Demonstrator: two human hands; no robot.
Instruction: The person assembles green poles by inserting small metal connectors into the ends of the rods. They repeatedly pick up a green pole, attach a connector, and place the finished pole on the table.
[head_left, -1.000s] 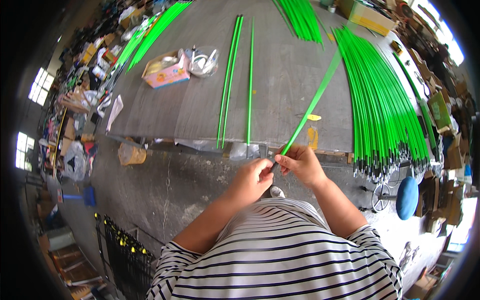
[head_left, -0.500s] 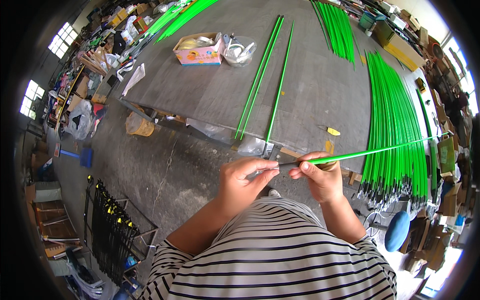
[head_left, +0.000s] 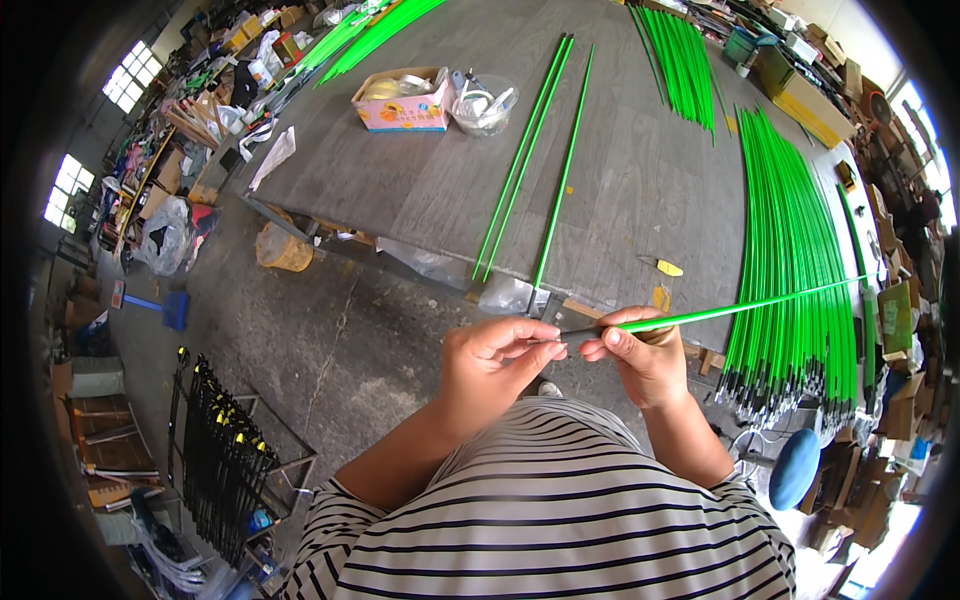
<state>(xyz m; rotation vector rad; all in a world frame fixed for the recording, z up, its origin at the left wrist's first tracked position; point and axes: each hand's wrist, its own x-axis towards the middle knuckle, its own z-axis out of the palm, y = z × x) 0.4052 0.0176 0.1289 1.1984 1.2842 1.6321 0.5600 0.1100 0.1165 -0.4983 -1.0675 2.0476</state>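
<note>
Between my two hands I hold a thin green rod (head_left: pixel 740 306) with a dark end section. It runs off to the right, across the large bundle of green rods (head_left: pixel 790 250) on the table. My right hand (head_left: pixel 645 362) is closed round it where the green meets the dark part. My left hand (head_left: pixel 488 362) is closed in a pinch at the dark end, and its fingertips hide the very tip. Just beyond my hands, one single rod (head_left: pixel 566 170) lies on the table, with a pair of rods (head_left: pixel 522 160) to its left.
On the grey table (head_left: pixel 400 200) stand a pink box (head_left: pixel 405 118) and a clear bowl (head_left: pixel 487 122). A yellow piece (head_left: pixel 669 268) lies near the front edge. More green rods (head_left: pixel 680 70) lie farther back. A rack of black rods (head_left: pixel 222 450) stands lower left; a blue round cushion (head_left: pixel 794 469) is at right.
The fingers of my left hand have shifted slightly at the rod's dark end. My right hand keeps its grip, and the view has moved a little.
</note>
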